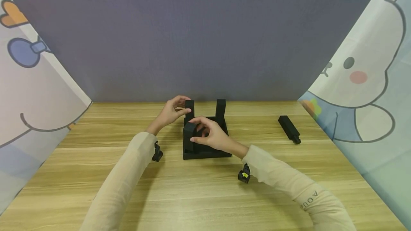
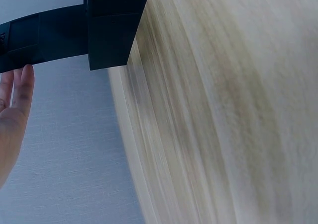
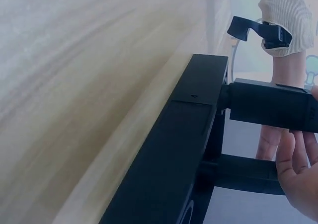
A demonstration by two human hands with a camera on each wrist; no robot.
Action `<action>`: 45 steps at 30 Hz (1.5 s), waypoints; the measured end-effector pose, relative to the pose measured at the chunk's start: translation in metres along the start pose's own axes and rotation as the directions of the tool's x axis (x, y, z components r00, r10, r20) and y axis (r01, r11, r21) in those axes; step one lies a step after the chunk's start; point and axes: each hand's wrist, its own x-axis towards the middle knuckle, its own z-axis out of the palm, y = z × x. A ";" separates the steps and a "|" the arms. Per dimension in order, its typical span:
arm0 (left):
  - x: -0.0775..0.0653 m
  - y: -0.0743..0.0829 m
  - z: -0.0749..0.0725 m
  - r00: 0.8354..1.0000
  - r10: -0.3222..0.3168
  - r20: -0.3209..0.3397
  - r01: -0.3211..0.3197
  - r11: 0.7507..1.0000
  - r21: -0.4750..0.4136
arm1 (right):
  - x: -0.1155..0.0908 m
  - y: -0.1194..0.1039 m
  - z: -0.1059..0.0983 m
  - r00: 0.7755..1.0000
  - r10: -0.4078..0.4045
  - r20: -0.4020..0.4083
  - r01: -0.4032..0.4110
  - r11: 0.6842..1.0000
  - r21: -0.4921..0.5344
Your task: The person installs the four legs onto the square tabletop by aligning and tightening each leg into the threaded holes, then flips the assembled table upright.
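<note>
A black square frame lies on the table with several black legs standing up from its corners. At the back left leg, my left hand pinches the top, thumb in front and fingers behind. My right hand holds the front left leg near its top between thumb and fingers. In the right wrist view, a narrow neck shows between this front leg and the frame. The left wrist view catches only part of a hand, fingertips at a black leg.
Standing at the frame's back right corner is another black leg. A loose black leg with a threaded end lies on the wooden table to the right. A grey panel rises behind, with printed cloths at both sides.
</note>
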 end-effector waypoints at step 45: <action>-0.001 -0.001 0.000 1.000 0.019 0.000 -0.019 1.000 -0.005 | 0.014 0.033 -0.002 0.995 -0.084 0.053 0.086 0.996 -0.033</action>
